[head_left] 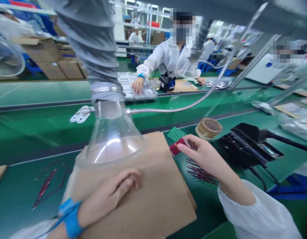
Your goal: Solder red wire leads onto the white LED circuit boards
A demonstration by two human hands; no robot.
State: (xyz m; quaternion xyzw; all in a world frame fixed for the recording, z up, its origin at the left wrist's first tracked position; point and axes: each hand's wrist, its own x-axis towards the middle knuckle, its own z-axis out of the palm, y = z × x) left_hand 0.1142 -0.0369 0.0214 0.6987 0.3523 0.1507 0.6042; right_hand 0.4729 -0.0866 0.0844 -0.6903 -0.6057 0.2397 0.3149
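Note:
My right hand (202,154) pinches a bundle of dark red wires (175,147) just past the right edge of a brown cardboard sheet (153,186). Behind the bundle is a green studded block (176,133). More dark red wires with pale tips (199,171) lie below my right wrist, over another green piece. My left hand (118,189) rests over the cardboard with its fingers curled in, and nothing shows in them. A blue wrist strap (72,219) with a cord circles my left wrist.
A clear fume hood (113,139) on a grey duct hangs over the cardboard. Loose red wires (45,187) lie at left. A tan round container (208,128) and a black corded device (245,146) stand at right. Across the bench, a co-worker's hand (138,85) touches a tray (127,81).

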